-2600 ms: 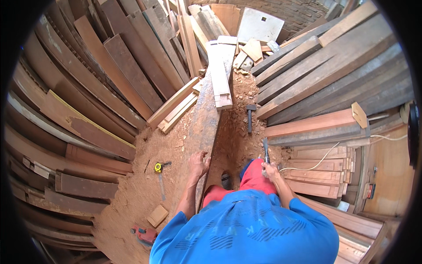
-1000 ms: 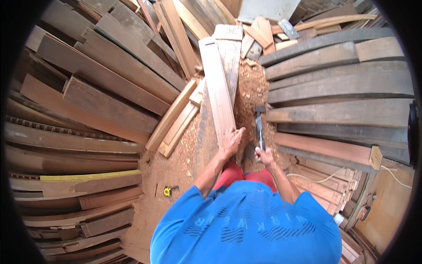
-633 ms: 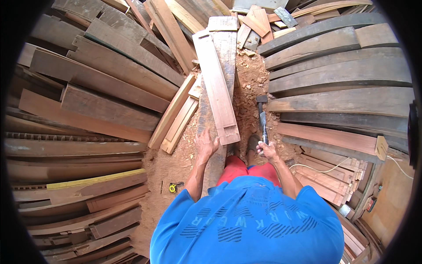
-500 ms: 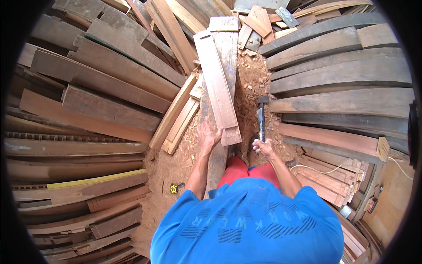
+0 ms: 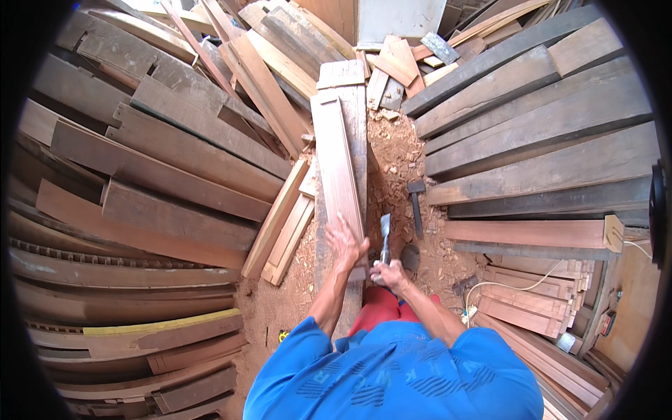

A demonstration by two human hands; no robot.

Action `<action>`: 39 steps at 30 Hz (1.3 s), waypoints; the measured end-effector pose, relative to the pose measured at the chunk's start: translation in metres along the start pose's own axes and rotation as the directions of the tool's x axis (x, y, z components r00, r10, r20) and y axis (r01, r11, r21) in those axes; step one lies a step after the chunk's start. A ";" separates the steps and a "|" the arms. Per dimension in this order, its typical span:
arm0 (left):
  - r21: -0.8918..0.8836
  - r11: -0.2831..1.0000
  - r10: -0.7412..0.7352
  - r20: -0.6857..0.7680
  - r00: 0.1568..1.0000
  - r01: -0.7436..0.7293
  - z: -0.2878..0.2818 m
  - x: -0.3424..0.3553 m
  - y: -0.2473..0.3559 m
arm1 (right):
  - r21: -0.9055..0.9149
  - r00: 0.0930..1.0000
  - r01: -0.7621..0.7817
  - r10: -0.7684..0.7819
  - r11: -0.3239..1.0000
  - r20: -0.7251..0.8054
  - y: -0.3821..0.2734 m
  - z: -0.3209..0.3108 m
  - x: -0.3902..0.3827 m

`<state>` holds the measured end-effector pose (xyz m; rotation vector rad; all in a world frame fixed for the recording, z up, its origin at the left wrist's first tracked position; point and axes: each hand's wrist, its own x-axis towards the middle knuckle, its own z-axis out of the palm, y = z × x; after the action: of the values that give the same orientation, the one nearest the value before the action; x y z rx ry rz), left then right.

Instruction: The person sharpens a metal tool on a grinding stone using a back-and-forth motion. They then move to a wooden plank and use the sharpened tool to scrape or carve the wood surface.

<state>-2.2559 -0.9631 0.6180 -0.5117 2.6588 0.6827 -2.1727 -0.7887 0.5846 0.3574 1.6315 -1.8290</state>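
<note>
1. Centrally, wooden board, pale, grooved lengthwise: laid along the narrow bench, far end near the bench's far left corner; near end partly hidden beneath a hand and wrist.
2. Left hand: flat upon the board's near part, fingers spread, gripping nothing; palm side unseen.
3. Right hand: fingers wrapped about a chisel, blade pointing away, just beyond the bench's right edge; handle largely covered by the fist.
4. Wooden block: at the bench's far end, just beyond the board.
5. Hammer, dark: on chip-strewn floor right of the bench, apart from its right edge.
6. Tape measure, yellow: left of the bench, mostly cut off by the blue sleeve.
7. Working room: a strip of floor between the bench's right edge and the stacked planks; bench's near end hidden by the person's body.
</note>
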 end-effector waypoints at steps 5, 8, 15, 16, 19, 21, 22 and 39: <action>0.073 0.995 0.069 0.052 0.996 -0.073 -0.020 -0.011 -0.021 | 0.110 0.977 -0.205 0.209 0.973 -0.029 -0.049 0.015 -0.036; 0.136 0.985 0.099 0.058 0.993 -0.106 -0.039 0.020 -0.015 | 0.010 0.981 -0.165 0.165 0.986 -0.105 -0.049 -0.004 -0.034; 0.271 0.859 0.464 -0.056 0.884 -0.434 -0.089 0.038 0.043 | -0.713 0.948 0.050 -0.257 0.699 -0.185 -0.099 -0.059 -0.018; 0.282 0.791 0.561 0.016 0.827 -0.543 -0.095 0.027 0.053 | -0.734 0.966 0.065 -0.228 0.676 -0.124 -0.117 -0.059 -0.020; 0.187 0.564 0.777 0.210 0.594 -0.804 -0.099 -0.011 0.070 | -0.802 0.994 0.107 -0.043 0.588 0.101 -0.152 -0.051 -0.019; 0.039 0.513 0.822 0.265 0.504 -0.858 -0.091 -0.024 0.065 | -0.789 0.964 0.214 0.009 0.575 0.267 -0.170 -0.036 -0.020; -0.011 0.635 0.718 0.379 0.584 -0.773 -0.094 -0.026 0.064 | -0.754 0.944 0.287 -0.043 0.590 0.326 -0.173 -0.028 -0.021; 0.278 0.924 0.191 0.265 0.945 -0.265 -0.044 0.074 -0.044 | -0.751 0.990 -0.087 -0.025 0.655 -0.136 -0.070 -0.196 0.011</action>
<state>-2.3127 -1.0404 0.6072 -0.0283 2.5520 0.3460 -2.2667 -0.6035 0.5959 0.1204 2.2947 -0.9452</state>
